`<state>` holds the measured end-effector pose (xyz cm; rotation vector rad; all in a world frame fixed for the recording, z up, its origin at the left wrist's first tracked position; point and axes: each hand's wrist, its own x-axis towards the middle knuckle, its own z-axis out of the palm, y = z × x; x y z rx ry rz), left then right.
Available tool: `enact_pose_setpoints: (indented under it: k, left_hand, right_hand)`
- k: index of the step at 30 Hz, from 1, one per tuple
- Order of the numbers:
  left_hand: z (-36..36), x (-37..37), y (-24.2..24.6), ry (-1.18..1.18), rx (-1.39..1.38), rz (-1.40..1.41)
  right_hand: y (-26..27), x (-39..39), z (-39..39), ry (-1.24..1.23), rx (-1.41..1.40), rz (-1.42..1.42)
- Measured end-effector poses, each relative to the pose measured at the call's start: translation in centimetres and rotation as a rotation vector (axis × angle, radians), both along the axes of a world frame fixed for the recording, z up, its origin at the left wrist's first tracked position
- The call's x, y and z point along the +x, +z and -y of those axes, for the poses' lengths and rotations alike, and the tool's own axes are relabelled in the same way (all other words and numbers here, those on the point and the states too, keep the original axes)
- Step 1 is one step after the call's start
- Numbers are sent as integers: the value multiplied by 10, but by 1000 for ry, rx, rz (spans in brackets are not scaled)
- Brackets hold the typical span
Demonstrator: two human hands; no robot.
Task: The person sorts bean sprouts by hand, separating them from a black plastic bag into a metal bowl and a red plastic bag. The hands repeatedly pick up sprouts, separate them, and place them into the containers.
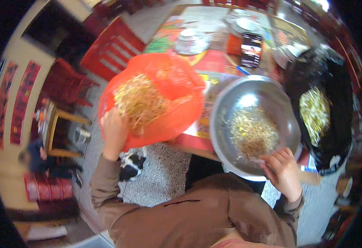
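Note:
My left hand is at the near left side of a red plastic bag, its fingers against a heap of bean sprout scraps lying in it. Whether the fingers grip anything there is unclear. My right hand reaches over the near right rim of a stainless steel bowl. Its fingertips come close together by the bean sprouts inside, and blur hides what they may hold. To the bowl's right, paler bean sprouts lie on a black plastic bag.
Behind the bowl, a smartphone with a lit screen leans upright. Stacked dishes stand farther back on the table. A red chair is at the left. On the floor below lies a black-and-white animal. Another person sits far left.

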<state>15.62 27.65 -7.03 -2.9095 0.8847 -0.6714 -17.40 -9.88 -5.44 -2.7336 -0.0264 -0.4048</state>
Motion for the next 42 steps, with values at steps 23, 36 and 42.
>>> enact_pose_setpoints:
  k: [23, 36, 42]
  left_hand:
    - [23, 3, 109, -179, -1488, -681]
    - [40, 22, 53, -303, -1711, -963]
    - [38, 21, 57, -371, -1761, -1239]
  right_hand:
    - [2, 16, -2, 29, 78, -8]
    - [3, 2, 3, 32, 63, 11]
    - [5, 1, 5, 40, 47, 10]
